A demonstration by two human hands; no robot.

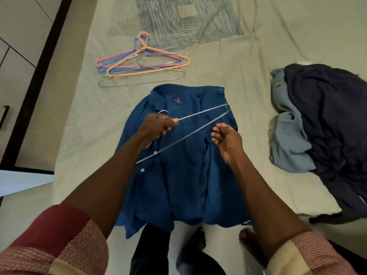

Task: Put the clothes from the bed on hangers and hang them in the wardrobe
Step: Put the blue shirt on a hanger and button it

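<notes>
One blue shirt [178,155] lies open, frame centre, on the bed [248,56]. Left hand [156,127] pinches wire hanger [198,124] near its hook; right hand [228,141] loosely curled, holding nothing. Advice: lift collar, feed one hanger shoulder in first.

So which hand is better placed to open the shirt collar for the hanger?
Probably the right hand: it holds nothing and hovers over the blue shirt below the collar. The left hand is busy gripping the wire hanger near its hook.
</notes>
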